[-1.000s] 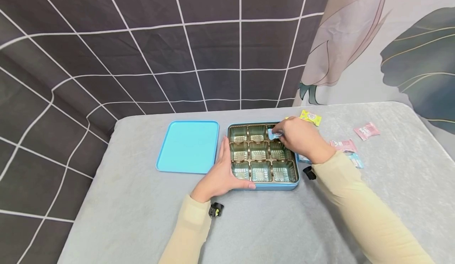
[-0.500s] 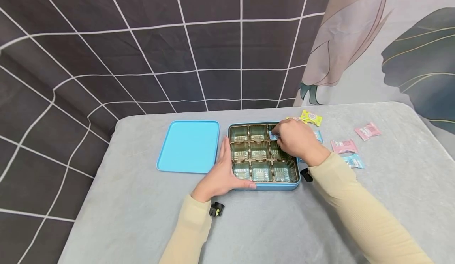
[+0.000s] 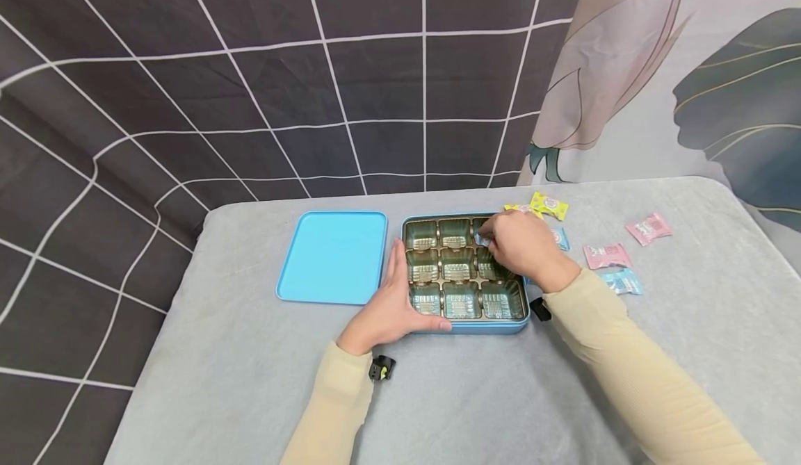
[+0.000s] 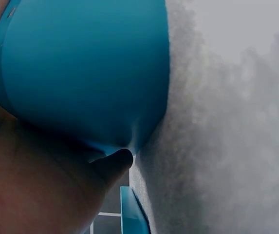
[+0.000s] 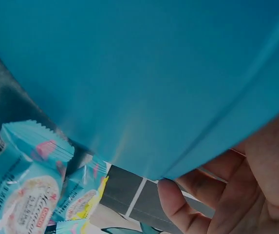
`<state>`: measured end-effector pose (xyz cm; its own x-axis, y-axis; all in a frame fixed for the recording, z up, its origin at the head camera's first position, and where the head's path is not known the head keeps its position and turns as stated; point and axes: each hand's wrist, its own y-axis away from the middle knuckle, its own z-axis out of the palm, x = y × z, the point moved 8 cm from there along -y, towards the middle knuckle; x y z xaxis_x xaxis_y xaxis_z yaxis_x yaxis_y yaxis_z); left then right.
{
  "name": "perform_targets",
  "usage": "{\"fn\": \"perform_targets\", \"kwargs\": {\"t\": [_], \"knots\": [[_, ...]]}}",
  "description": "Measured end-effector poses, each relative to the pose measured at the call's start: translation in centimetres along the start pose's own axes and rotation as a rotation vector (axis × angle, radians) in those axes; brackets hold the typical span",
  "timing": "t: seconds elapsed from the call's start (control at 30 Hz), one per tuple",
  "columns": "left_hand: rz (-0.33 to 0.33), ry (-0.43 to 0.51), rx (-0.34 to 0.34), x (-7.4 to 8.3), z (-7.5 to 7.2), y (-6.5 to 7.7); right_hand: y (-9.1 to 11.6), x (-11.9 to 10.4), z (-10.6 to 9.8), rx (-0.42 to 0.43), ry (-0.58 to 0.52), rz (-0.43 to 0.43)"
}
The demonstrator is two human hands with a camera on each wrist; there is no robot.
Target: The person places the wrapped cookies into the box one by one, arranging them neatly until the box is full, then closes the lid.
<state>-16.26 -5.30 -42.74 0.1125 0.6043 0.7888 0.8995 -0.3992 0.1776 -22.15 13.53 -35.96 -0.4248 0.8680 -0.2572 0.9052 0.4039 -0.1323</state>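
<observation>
A light blue tin (image 3: pixel 488 328) holds a bronze plastic tray (image 3: pixel 459 265) divided into several compartments. My left hand (image 3: pixel 384 315) rests against its front left corner, fingers straight along the left wall and thumb along the front rim. In the left wrist view the tin's wall (image 4: pixel 85 68) fills the space beside the palm. My right hand (image 3: pixel 526 246) reaches over the tin's right side and pinches a small blue wrapped candy (image 3: pixel 482 239) in the back right compartment. In the right wrist view, the fingers bend over the rim and the wall hides this candy.
Left of the tin lies its square blue lid (image 3: pixel 332 256). On the grey cloth to the right are yellow candies (image 3: pixel 548 206), pink candies (image 3: pixel 605 256) and blue candies (image 3: pixel 622 282). Some blue ones (image 5: pixel 27 190) lie close against the tin's right wall.
My right hand has dipped slightly into the back right compartment with the blue candy, its wrist shifting a little left. The left hand keeps its place on the tin.
</observation>
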Motion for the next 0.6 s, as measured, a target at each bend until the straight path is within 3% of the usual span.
{"fn": "perform_targets", "kwargs": {"t": [0.6], "knots": [[-0.004,-0.009,-0.009,-0.01,-0.09,0.08,0.6,-0.03,-0.49,0.011,-0.073,0.021]]}}
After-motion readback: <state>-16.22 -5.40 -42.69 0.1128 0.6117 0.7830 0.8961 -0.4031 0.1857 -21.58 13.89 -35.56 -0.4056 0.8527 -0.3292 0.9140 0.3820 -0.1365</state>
